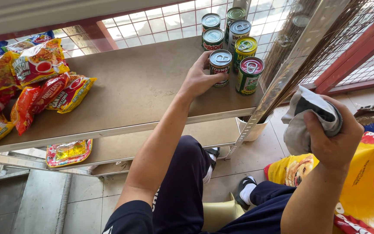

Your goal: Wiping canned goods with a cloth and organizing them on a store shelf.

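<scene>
Silver-topped can (220, 67) with a pull-tab lid and a pale label stands upright at the front right of the brown shelf (135, 86), at the near edge of a cluster of tins. The left hand (200, 78) wraps it from the left side — fingers curled round the back, thumb across the front of the label — so the grip is closed on the can, which sits flat on the shelf rather than lifted, as far as the angle shows. Just beside it to the right stands a green can with a red lid (249, 76), and behind that a yellow-lidded can (245, 47); further back are a red-labelled can (213, 39) and taller tins (238, 26) against the white wire mesh (152, 24).

The right hand (332, 136) is raised well apart from the shelf, clenched on a bunched grey and white cloth (304, 117) that bulges out above the fingers. Between the two hands runs a slanted metal shelf post (282, 69), with the bristles of a broom (321, 47) fanning up beside it.

At the left end of the shelf lie piled snack packets (35, 86) in red, orange and yellow. On the lower shelf rests a flat packet with a red border (69, 152). Below, the person's dark trousers (182, 186) and black-and-white shoes (245, 190) show over a tiled floor (87, 195), and a large yellow sack printed with a dog (369, 182) lies at the right.
</scene>
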